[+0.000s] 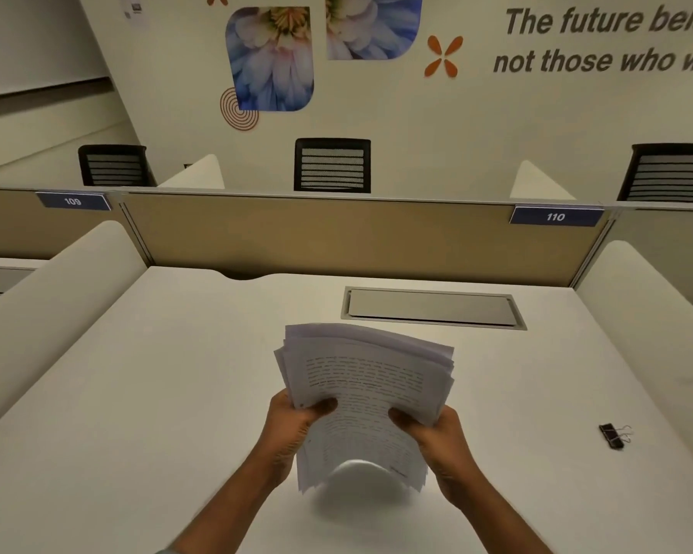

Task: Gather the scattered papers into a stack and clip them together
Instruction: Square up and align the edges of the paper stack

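A loose stack of printed papers (363, 377) stands nearly upright over the white desk (145, 393), its sheets fanned unevenly at the top and its lower edge curled near the desk surface. My left hand (293, 425) grips the stack's left side, thumb on the front sheet. On the right side my right hand (437, 433) holds it the same way. A black binder clip (613, 435) with silver handles lies flat on the desk, far to the right of my hands.
A grey cable hatch (433, 307) is set into the desk behind the papers. Tan partition panels (317, 237) and white side dividers (657, 313) enclose the desk. Black chairs (332, 165) stand beyond the partition.
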Motion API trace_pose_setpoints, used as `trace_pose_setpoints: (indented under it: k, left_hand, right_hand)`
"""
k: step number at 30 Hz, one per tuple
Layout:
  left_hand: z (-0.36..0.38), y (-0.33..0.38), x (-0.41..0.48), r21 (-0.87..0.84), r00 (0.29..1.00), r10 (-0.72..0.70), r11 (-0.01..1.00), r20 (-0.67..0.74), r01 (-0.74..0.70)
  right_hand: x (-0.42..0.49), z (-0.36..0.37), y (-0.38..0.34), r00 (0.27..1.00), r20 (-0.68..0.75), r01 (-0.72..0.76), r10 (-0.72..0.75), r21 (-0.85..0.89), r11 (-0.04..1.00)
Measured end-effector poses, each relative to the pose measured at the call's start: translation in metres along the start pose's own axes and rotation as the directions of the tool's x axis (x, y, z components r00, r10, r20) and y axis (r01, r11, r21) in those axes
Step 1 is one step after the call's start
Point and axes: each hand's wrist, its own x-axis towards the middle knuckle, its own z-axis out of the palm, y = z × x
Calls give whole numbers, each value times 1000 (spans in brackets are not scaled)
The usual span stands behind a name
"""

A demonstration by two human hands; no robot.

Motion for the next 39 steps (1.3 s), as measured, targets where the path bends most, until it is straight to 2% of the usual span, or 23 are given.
trace_pose_setpoints:
  k: [6,9,14,18,23,27,33,39]
  left_hand:
    - [-9,0,-7,24,1000,10,1000,-24,-9]
    - [-14,-2,-8,4,997,-4,1000,-75,5]
    - [-3,-7,-19,-32,999,-15,999,-52,14]
    - [-10,-9,-15,-74,995,-33,997,-95,26]
    - [-9,-11,-17,-55,997,-65,996,-32,63]
    - [-10,-7,-11,-135,994,-45,990,-99,31]
    - [-5,-12,-16,-121,996,-39,992,-81,29]
    - [2,-7,-12,-87,997,-11,996,-70,5]
  right_hand:
    - [-10,5,6,999,-49,5,-5,9,1000]
    - [-12,4,6,997,-67,36,-34,18,999]
    - [-11,18,3,993,-102,56,-56,5,998]
    - [-12,26,0,993,-94,78,-79,-9,997]
    - [-16,35,6,984,-167,75,-68,38,996]
    - [-20,42,5,968,-238,100,-81,68,993]
    - [-23,40,3,968,-241,85,-66,69,994]
    - [-22,40,1,952,-283,132,-121,20,991]
